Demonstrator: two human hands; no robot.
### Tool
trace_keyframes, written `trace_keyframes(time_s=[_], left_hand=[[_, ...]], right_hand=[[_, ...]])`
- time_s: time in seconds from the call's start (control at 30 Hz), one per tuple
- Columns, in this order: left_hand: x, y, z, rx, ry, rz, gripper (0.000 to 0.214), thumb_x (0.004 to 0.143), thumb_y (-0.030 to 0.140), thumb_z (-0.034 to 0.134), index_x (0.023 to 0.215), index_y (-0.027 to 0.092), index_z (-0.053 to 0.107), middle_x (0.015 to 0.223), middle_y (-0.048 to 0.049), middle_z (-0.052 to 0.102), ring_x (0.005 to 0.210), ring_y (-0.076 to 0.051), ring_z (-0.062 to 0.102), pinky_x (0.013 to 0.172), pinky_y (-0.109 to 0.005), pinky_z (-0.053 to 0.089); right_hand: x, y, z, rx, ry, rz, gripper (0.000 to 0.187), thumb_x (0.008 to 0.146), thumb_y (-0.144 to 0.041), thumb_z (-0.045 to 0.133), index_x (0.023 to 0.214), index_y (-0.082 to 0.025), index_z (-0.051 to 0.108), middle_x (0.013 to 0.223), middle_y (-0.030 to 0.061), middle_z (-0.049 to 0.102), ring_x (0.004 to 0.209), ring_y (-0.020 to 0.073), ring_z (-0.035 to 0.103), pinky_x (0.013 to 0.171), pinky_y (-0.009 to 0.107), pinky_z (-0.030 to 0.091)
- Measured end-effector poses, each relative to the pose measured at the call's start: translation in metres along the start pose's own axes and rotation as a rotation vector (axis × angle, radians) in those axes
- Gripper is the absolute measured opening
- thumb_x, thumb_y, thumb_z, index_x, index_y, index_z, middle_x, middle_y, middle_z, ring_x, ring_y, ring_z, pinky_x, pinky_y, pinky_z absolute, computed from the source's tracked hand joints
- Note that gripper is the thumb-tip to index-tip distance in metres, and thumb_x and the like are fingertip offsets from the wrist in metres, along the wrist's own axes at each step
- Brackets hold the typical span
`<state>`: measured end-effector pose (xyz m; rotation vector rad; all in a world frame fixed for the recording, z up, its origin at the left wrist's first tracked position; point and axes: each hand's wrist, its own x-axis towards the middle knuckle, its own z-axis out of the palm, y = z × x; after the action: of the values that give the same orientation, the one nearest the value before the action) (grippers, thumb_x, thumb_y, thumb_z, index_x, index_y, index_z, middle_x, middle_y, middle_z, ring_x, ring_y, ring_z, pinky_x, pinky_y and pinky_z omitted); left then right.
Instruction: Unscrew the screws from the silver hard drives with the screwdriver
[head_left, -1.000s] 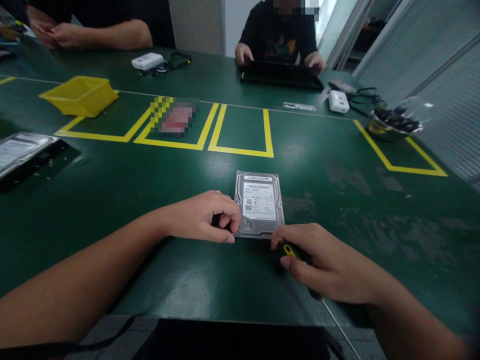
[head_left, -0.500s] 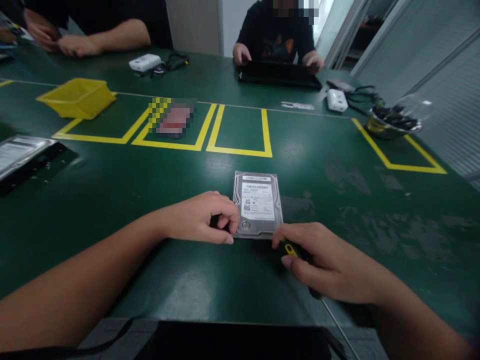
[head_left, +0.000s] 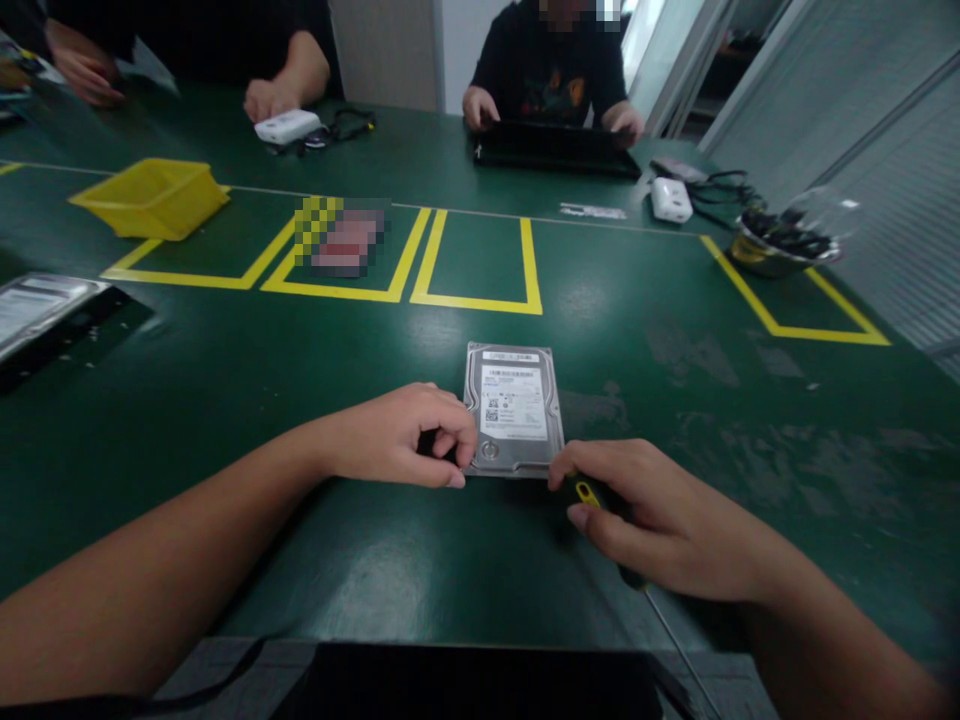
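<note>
A silver hard drive (head_left: pixel 514 405) lies label up on the green table. Against its lower left edge rests my left hand (head_left: pixel 409 432), fingers loosely curled and thumb apart from them. The dark gap inside that hand shows no held object. My right hand (head_left: pixel 637 515) is closed around the black and yellow handle of a screwdriver (head_left: pixel 585 492), by the drive's lower right corner. The screwdriver's long thin shaft points back towards my body, past the table's front edge. Whether the right fingertips touch the drive, I cannot tell.
Yellow tape outlines mark the table (head_left: pixel 360 560). A yellow bin (head_left: pixel 154 200) and a blurred-out item (head_left: pixel 345 240) stand behind. More drives (head_left: pixel 45 310) lie on a black mat at left; a bowl of dark parts (head_left: pixel 780 245) is at right. Two people sit opposite.
My right hand has shifted slightly up and right with the screwdriver. Across the table, one person's hand has moved right to a white device. My left hand and the drive stay put.
</note>
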<state>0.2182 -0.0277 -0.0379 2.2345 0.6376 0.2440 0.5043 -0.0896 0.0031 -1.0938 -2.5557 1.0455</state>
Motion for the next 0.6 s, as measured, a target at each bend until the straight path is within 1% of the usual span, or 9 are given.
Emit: trace_keyframes(time_s=[0.23,0.6], left_hand=[[0.0,0.0014,-0.0005,-0.003,-0.001,-0.007,0.013,0.081,0.032,0.074,0.085,0.02,0.069,0.071,0.005,0.059,0.07,-0.01,0.055,0.079,-0.027,0.036],[-0.0005,0.0016,-0.0003,-0.006,0.001,-0.007,0.013,0.081,0.032,0.074,0.085,0.02,0.069,0.071,0.0054,0.059,0.07,-0.01,0.055,0.079,-0.027,0.036]], right_hand=[[0.0007,0.0013,0.001,-0.001,-0.025,0.007,0.016,0.089,-0.02,0.051,0.103,-0.019,0.059,0.086,-0.0003,0.064,0.074,0.0123,0.057,0.067,0.025,0.04],[0.0021,0.0014,0.0013,-0.007,-0.018,0.023,0.016,0.089,-0.02,0.051,0.103,-0.019,0.059,0.087,0.0002,0.064,0.076,0.0129,0.057,0.07,0.026,0.04]])
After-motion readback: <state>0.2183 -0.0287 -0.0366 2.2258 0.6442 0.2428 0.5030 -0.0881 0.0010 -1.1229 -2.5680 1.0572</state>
